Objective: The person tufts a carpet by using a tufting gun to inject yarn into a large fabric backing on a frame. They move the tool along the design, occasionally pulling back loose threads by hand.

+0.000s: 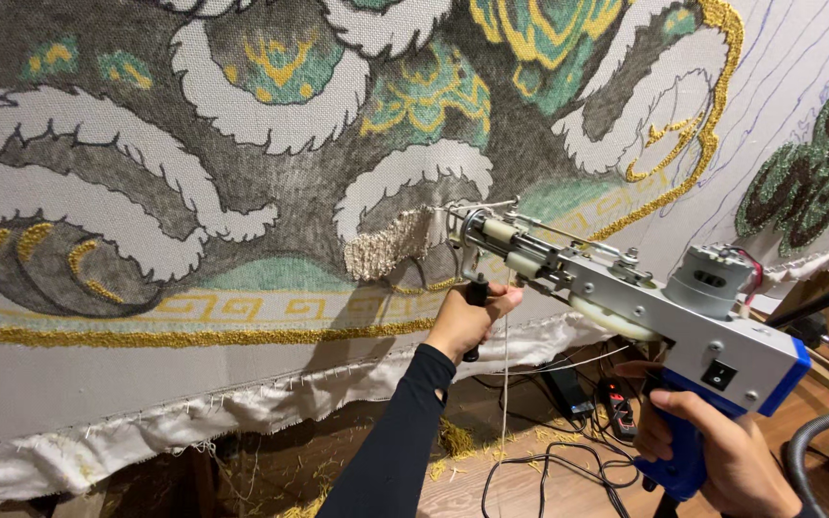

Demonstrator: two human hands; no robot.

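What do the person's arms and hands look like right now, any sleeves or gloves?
Both hands are bare, with no gloves, rings or watch visible. The left hand comes out of a long, close-fitting black sleeve that covers the forearm down to the wrist. The right hand shows only to the wrist at the frame's lower edge, so any sleeve there is out of view.

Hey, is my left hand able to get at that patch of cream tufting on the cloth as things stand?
Probably yes. The left hand grips the tufting gun's front handle just below the cream patch, with only bare cloth between; it would have to let go first.
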